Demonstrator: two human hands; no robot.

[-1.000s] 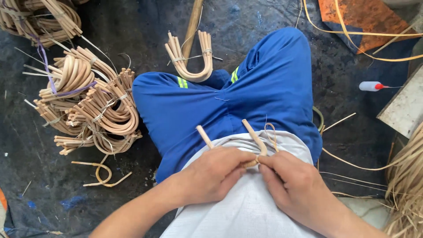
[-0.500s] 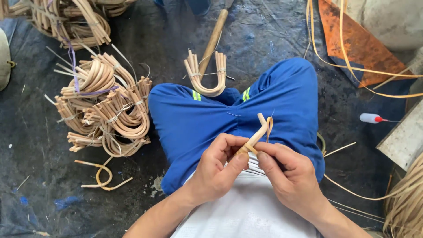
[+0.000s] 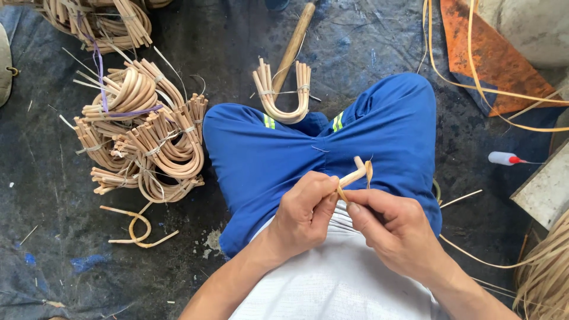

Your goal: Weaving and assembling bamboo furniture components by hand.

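Both hands, left hand (image 3: 305, 210) and right hand (image 3: 394, 228), pinched a pale, smooth cane stick (image 3: 354, 175) above bundled curved cane (image 3: 142, 133) on dark floor (image 3: 71, 255).

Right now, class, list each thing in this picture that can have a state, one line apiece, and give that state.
left hand: closed around the cane piece.
right hand: pinching the thin strip at the cane piece.
cane piece: held over the lap, tip pointing up.
thin strip: partly wrapped, loose end free.
bent cane bundle: tied, lying on the floor.
pile of bent bundles: heaped, tied.
glue bottle: lying on its side.
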